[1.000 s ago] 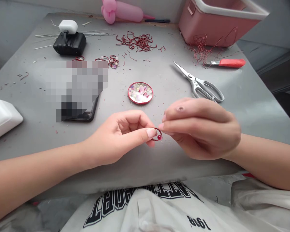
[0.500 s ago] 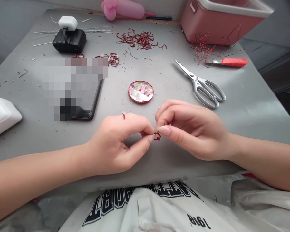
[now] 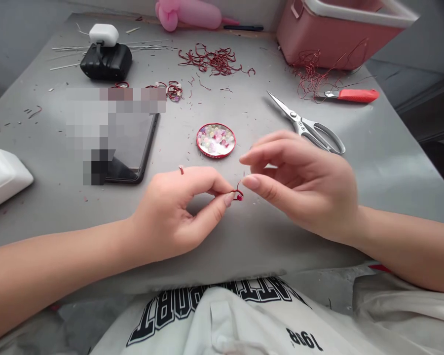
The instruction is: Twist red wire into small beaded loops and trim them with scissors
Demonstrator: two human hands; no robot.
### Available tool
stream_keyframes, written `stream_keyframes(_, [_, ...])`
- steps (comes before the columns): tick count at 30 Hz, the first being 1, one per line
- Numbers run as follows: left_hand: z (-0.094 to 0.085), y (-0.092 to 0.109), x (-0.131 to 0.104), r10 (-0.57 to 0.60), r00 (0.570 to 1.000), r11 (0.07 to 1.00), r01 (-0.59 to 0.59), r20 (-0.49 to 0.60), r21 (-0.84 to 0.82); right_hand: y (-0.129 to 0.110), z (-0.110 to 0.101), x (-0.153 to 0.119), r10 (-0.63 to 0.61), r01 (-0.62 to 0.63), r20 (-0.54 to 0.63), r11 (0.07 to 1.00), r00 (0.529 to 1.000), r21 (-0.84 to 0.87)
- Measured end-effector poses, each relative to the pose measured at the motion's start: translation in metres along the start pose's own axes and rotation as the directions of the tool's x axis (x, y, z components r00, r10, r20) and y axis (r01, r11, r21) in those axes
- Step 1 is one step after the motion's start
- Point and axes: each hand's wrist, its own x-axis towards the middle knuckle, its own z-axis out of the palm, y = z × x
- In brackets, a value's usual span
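Observation:
Between thumb and index finger, my left hand [image 3: 188, 212] pinches a small dark red wire piece with a pinkish-red bead [image 3: 240, 197] on it. A thin end of the wire sticks up toward my right hand [image 3: 303, 182]. That hand is open, thumb and fingers apart, just right of the wire and not gripping it. Beyond the hands lies a round red-rimmed dish of pastel beads [image 3: 216, 141]. A thin band with a small light bead circles a finger of my left hand. Silver scissors [image 3: 296, 118] lie behind my right hand, which partly hides their handles.
A pink bin [image 3: 329, 37] stands at the back right, with tangled red wire and a red-handled cutter [image 3: 357, 95] before it. Cut red wire [image 3: 214, 59] lies at the back. A phone [image 3: 133, 153], black case [image 3: 106, 62] and beaded wire loops [image 3: 174, 90] are on the left.
My right hand has let go of the wire, spread its fingers and risen slightly, now covering part of the scissors' handles. My left hand has lifted a little with the beaded wire.

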Motion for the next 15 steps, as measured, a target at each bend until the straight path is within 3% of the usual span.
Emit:
stream_keyframes(1, [0.0,0.0,0.0,-0.034,0.999,0.999,0.033,-0.004,-0.026,0.0,-0.001,-0.001,-0.143,0.137,-0.042,0.984,0.989,-0.117])
stream_keyframes(3, [0.002,0.001,-0.001,-0.059,0.998,0.995,0.058,-0.014,-0.083,0.0,-0.003,-0.002,-0.316,0.302,0.004,0.904,0.949,-0.303])
stream_keyframes(8, [0.001,0.0,-0.003,-0.008,1.0,0.997,0.009,0.015,-0.074,-0.004,-0.012,-0.007,-0.435,0.484,0.22,0.719,0.873,-0.499])
stream_keyframes(12, [-0.001,-0.001,-0.001,0.067,0.997,0.998,-0.067,0.03,0.007,-0.001,-0.012,-0.015,-0.593,0.636,0.305,0.494,0.745,-0.593])
stream_keyframes(14, [-0.001,-0.001,0.0,0.082,0.996,0.996,-0.082,0.039,0.014,0.0,-0.01,-0.018,-0.593,0.627,0.3,0.48,0.747,-0.613])
stream_keyframes(15, [-0.001,-0.001,0.0,0.088,0.995,0.996,-0.089,0.039,0.018,0.0,-0.009,-0.019,-0.539,0.583,0.276,0.559,0.796,-0.589])
